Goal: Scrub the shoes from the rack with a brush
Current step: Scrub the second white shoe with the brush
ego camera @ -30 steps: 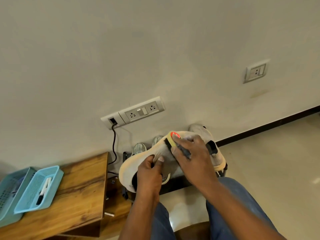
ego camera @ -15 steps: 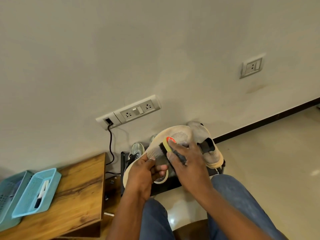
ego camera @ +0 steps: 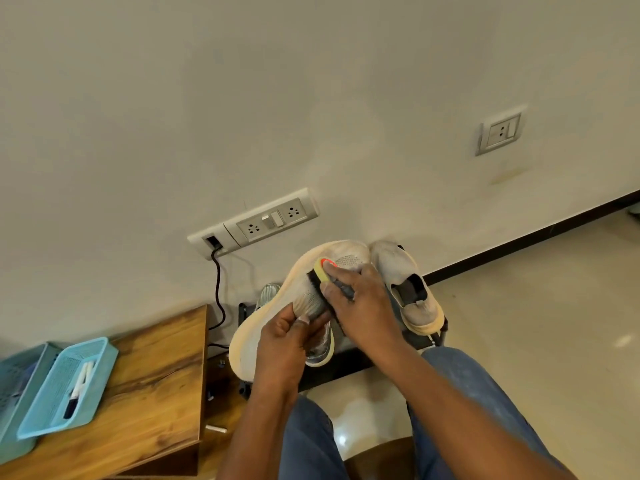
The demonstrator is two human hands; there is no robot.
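- A pale grey knit shoe with a cream sole is gripped at its collar by the left hand, fingers curled round the fabric, above the low black rack.
- A yellow-backed brush with black bristles is clasped by the right hand and pressed against the shoe's upper.
- A matching grey shoe is seen resting on the rack, just beside.

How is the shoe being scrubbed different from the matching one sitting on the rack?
The held shoe is gripped by the left hand and tilted on its side; the racked shoe rests sole-down, untouched. The brush in the right hand presses on the held shoe only. Both are grey knit with cream soles.
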